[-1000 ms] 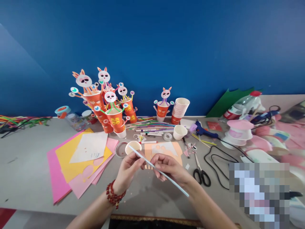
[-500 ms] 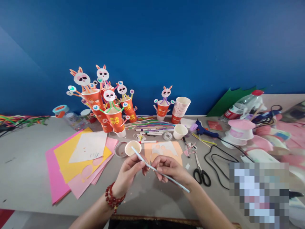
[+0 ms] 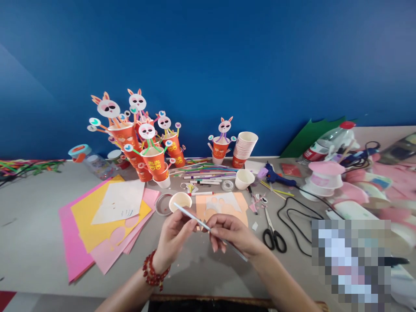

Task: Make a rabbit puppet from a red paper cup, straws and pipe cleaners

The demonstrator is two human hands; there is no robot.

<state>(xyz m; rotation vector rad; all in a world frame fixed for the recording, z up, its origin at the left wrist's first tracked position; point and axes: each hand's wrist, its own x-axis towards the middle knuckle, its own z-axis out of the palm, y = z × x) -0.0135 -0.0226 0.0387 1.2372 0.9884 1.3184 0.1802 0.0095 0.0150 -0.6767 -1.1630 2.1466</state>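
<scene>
Stick (image 3: 186, 212): slanted over the worktop (image 3: 32, 242), left end before the cup (image 3: 186, 199).
Fingers (image 3: 186, 230): left hand (image 3: 173, 243) and right hand (image 3: 234, 233) both pinch the stick.
Left: sheets (image 3: 79, 216), worktop showing beyond.
Right: scissors (image 3: 270, 220), cord (image 3: 278, 212).
Far: rabbit cups (image 3: 153, 164), cup stack (image 3: 245, 149), wall (image 3: 208, 65).
Near edge (image 3: 81, 296): passes below the forearms (image 3: 131, 290).

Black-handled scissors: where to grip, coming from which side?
Best by the black finger loops, I'd say, right hand coming from the near side: the loops face the person and the blades point away. The black cord curves past on the right, so that side looks more awkward.
</scene>
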